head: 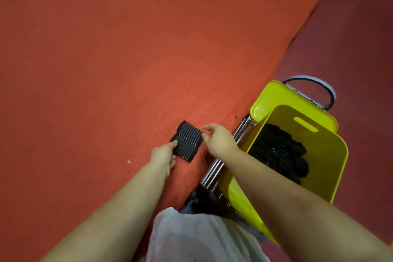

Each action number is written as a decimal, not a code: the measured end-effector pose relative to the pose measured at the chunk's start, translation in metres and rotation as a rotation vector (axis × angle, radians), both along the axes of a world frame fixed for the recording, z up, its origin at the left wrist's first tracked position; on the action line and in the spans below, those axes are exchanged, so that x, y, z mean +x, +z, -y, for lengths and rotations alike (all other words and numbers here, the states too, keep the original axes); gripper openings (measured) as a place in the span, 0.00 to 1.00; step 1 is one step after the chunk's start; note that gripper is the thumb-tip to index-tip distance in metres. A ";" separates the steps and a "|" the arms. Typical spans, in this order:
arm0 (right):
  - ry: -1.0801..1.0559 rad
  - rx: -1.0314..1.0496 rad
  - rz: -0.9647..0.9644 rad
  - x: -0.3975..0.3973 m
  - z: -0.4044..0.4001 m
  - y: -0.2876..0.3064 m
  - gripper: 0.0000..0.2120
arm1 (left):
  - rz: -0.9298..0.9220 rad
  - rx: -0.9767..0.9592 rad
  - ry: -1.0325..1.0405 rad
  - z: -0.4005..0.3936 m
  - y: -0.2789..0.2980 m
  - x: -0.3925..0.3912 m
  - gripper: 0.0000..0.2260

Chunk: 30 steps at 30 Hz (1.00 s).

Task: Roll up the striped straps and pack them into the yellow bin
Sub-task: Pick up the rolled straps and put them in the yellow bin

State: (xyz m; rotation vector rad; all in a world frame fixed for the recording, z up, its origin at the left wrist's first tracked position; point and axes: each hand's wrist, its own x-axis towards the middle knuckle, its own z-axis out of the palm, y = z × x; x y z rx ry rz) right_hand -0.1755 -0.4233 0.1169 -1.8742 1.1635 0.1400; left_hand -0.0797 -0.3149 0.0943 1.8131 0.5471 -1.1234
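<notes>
Just below the middle of the frame, on the red table surface, lies a striped strap, black with fine pale ribs, folded or partly rolled into a short flat bundle, not yet a tight coil. The left hand presses against its lower left end, fingers curled down onto the fabric; whether they pinch it or only pin it cannot be told. The right hand sits at the strap's right edge, thumb and forefinger drawn narrow as if nipping the edge, the other fingers loosely folded. Right of the hands, past the table's edge and some metal bars, the yellow bin stands lower down, toward the lower right of the frame. Inside it is a heap of dark rolled straps, round coils lying against one another, covering the visible floor of the bin but well short of its rim. Beyond the bin, a yellow lid or second container with a grey handle shows at the right. Judging by this, a good many straps are already rolled and packed, and the one on the table is mid-roll; it has yet to be finished and dropped in. No other loose straps show on the table, so this may be among the last, though the view is narrow.
</notes>
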 end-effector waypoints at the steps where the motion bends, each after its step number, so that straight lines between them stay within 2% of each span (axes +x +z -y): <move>1: 0.010 0.019 -0.033 0.009 0.002 -0.005 0.16 | -0.055 0.000 -0.002 -0.001 -0.003 0.001 0.17; 9: 0.034 0.234 -0.128 0.049 0.009 -0.046 0.25 | -0.103 -0.045 0.037 0.010 -0.023 0.009 0.20; 13: 0.024 0.334 -0.162 0.043 0.006 -0.052 0.20 | -0.143 -0.111 0.003 0.004 -0.020 0.019 0.13; 16: -0.033 0.403 -0.078 0.035 0.006 -0.044 0.17 | -0.157 -0.227 -0.142 -0.006 -0.014 0.028 0.11; 21: 0.037 0.207 0.029 0.016 0.011 -0.014 0.24 | 0.009 -0.390 -0.378 0.001 0.008 0.041 0.16; 22: 0.052 0.186 0.048 0.010 0.013 -0.008 0.28 | 0.041 -0.414 -0.461 0.007 0.016 0.042 0.17; 25: 0.149 0.091 0.082 -0.004 0.021 0.014 0.50 | 0.166 -0.454 -0.740 0.026 0.043 0.040 0.20; 26: 0.184 0.046 0.078 -0.010 0.024 0.022 0.52 | 0.207 -0.454 -0.816 0.032 0.051 0.038 0.20; 27: 0.214 -0.003 0.070 -0.016 0.027 0.029 0.50 | 0.243 -0.459 -0.872 0.038 0.057 0.035 0.20; 30: 0.205 -0.132 0.045 -0.040 0.035 0.047 0.33 | 0.319 -0.497 -0.956 0.053 0.074 0.022 0.19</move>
